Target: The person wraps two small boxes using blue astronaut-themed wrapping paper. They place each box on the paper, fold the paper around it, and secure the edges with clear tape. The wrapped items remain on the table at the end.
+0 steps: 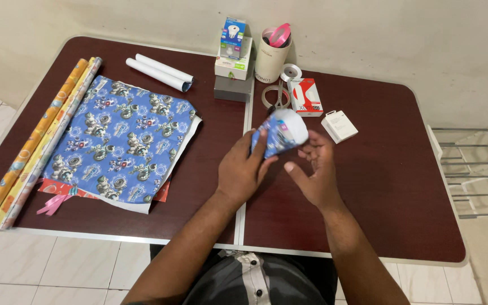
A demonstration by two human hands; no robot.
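Over the middle of the dark red table [385,186] I hold up a small object partly wrapped in blue patterned paper [280,133], its white end facing me. My left hand [244,169] grips its left side, fingers curled around the paper. My right hand [312,169] is at its right side with the fingers bent and spread, the fingertips touching or just off the paper.
A blue patterned wrapping sheet [125,135] lies at the left over a red sheet with a pink ribbon [52,204]. Several paper rolls [35,147] lie along the left edge; white rolls [159,72], boxes [234,56], a cup [271,59], tape [291,72], scissors [278,96] and small white boxes [339,125] are at the back.
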